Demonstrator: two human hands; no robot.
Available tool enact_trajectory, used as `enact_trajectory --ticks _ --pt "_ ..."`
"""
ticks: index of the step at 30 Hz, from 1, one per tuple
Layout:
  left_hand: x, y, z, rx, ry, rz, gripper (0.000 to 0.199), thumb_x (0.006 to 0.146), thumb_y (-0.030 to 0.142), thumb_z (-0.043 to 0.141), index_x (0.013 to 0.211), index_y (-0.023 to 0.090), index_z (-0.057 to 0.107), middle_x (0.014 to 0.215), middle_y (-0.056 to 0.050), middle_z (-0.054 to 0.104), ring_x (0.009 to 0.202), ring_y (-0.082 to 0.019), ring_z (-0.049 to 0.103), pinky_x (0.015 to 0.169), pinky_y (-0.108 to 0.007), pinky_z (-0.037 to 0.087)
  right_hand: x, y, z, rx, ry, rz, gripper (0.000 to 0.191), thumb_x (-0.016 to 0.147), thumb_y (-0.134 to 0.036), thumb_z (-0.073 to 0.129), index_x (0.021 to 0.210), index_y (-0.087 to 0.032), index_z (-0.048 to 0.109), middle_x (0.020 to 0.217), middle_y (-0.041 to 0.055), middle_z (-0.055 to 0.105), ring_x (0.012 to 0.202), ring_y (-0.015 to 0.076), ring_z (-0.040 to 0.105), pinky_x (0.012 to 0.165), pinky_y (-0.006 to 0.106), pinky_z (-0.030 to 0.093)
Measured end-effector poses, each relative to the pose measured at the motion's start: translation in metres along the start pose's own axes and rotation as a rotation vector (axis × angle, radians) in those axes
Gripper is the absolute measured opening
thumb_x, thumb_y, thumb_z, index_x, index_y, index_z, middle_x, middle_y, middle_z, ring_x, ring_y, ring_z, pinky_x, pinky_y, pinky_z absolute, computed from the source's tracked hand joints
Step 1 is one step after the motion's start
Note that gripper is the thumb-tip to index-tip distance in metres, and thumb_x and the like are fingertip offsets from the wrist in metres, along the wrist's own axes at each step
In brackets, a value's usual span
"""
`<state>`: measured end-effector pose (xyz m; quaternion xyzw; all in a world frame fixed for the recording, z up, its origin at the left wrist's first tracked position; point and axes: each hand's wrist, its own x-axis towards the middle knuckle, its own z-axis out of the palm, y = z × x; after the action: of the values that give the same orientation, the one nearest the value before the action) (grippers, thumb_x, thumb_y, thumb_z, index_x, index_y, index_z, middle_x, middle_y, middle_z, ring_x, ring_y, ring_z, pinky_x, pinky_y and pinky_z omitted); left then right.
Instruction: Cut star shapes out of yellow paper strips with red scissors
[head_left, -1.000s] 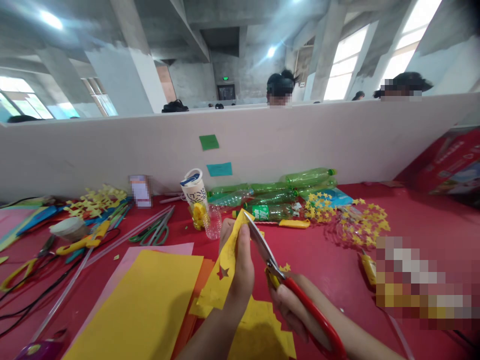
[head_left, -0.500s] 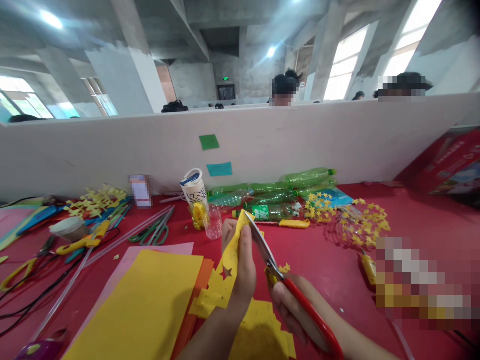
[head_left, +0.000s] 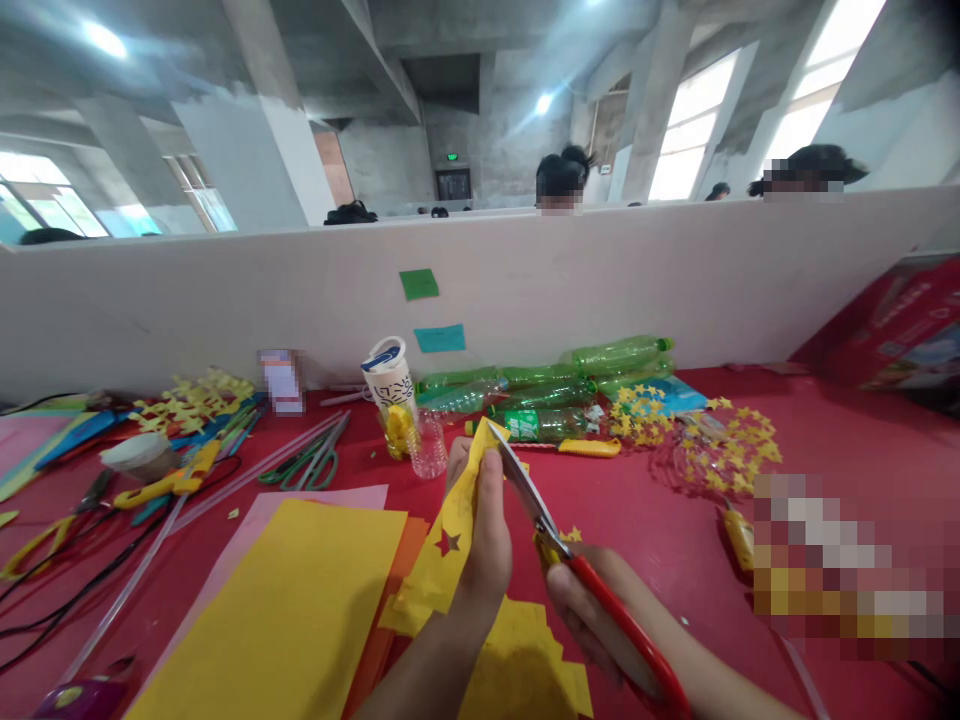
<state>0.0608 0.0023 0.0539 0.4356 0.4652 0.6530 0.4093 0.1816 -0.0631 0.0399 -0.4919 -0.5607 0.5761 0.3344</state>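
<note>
My left hand [head_left: 487, 530] pinches a strip of yellow paper [head_left: 459, 510] with a star-shaped hole near its lower part. In my right hand [head_left: 592, 600] is a pair of scissors [head_left: 619, 620] with red handles, its blades pointing up and left. The blade tips meet the top edge of the paper, just above my left thumb. Below my hands lie more yellow paper pieces [head_left: 517, 660] with jagged edges. A small yellow star [head_left: 574, 535] rests on the table behind the scissors.
Yellow sheets [head_left: 285, 600] lie left on the red table [head_left: 675, 520]. Green bottles [head_left: 622, 355], a cup [head_left: 388, 375] and yellow star garlands [head_left: 727, 445] are at the back. Green-handled scissors [head_left: 319, 465] and a yellow glue gun [head_left: 172, 483] lie left. A white partition [head_left: 562, 290] stands behind.
The yellow paper has shifted slightly, its star hole moving a little left and up. The scissors stay at the paper's top edge, with the right hand almost in place.
</note>
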Motion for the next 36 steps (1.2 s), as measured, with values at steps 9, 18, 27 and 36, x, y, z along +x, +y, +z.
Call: enact_trajectory --ticks 9,18,27,36 --pt "0.010 0.007 -0.010 -0.041 0.092 0.058 0.019 0.075 0.038 0.068 0.082 0.020 0.070 0.090 -0.003 0.069 0.097 -0.021 0.061 0.088 -0.031 0.047 0.000 -0.004 -0.003 -0.050 0.055 0.014 0.052 0.080 -0.071 0.042 0.063 -0.022 0.037 0.039 -0.0103 0.035 0.031 0.0050 0.033 0.034 0.016 0.030" --pt "0.028 0.025 -0.028 -0.068 -0.133 0.054 0.024 0.083 0.029 0.060 0.063 0.017 0.065 0.066 -0.001 0.063 0.068 -0.013 0.057 0.067 -0.025 0.045 0.000 -0.003 -0.008 -0.059 -0.011 -0.054 0.054 0.083 -0.072 0.040 0.065 -0.021 0.037 0.041 -0.0092 0.037 0.034 0.0050 0.032 0.035 0.015 0.025" --pt "0.039 0.037 -0.042 0.169 -0.324 0.024 0.030 0.084 0.028 0.057 0.056 0.016 0.059 0.060 0.000 0.057 0.065 -0.012 0.054 0.065 -0.023 0.042 -0.003 -0.014 -0.022 -0.242 -0.051 -0.069 0.052 0.087 -0.069 0.037 0.068 -0.021 0.038 0.051 -0.0058 0.044 0.040 0.0066 0.040 0.039 0.019 0.028" --pt "0.040 0.038 -0.042 0.157 -0.380 0.007 0.030 0.085 0.032 0.057 0.059 0.017 0.061 0.063 0.000 0.058 0.067 -0.012 0.054 0.067 -0.023 0.043 0.000 -0.005 -0.019 -0.170 -0.016 0.002 0.054 0.085 -0.072 0.037 0.066 -0.021 0.038 0.046 -0.0078 0.041 0.034 0.0054 0.035 0.036 0.020 0.022"
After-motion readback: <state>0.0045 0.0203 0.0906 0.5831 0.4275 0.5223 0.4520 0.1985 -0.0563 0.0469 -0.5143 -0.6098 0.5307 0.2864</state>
